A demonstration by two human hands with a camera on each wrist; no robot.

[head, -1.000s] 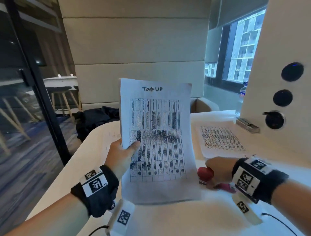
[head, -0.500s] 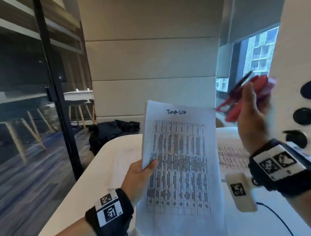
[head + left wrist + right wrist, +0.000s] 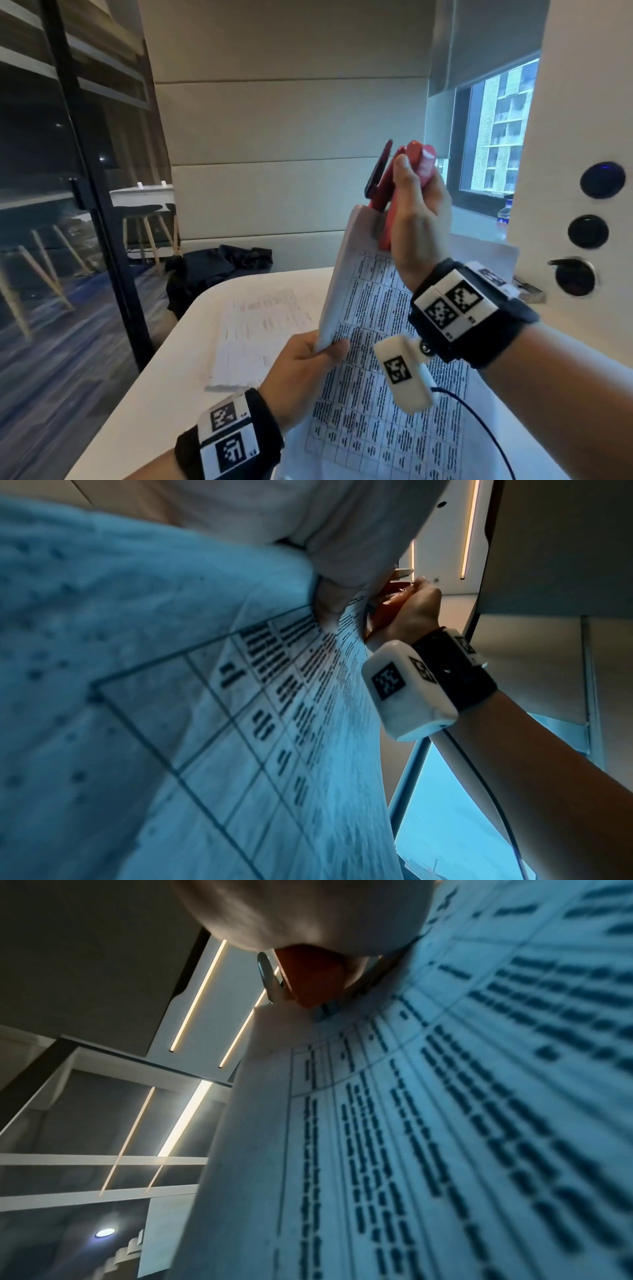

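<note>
My left hand [image 3: 308, 363] pinches the left edge of a stack of printed table sheets [image 3: 373, 404], thumb on the front, and holds it upright over the white table [image 3: 164, 387]. My right hand [image 3: 416, 205] grips a red stapler [image 3: 394, 192] at the sheets' top left corner, and the corner sits between the stapler's parted arms. In the left wrist view the sheets [image 3: 240, 723] fill the frame, with the right hand [image 3: 411, 610] at their far corner. The right wrist view shows the stapler [image 3: 308, 980] against the paper [image 3: 445, 1123].
More printed sheets [image 3: 253, 335] lie on the table to the left. A dark bag [image 3: 212, 274] lies beyond the table's far edge. A white panel with round black knobs [image 3: 587, 231] stands close on the right. A glass wall with a black frame [image 3: 85, 171] runs along the left.
My right hand lifted the red stapler off the table, raised it, then brought it onto the sheets' top corner. The sheets have tilted, and the view has moved closer.
</note>
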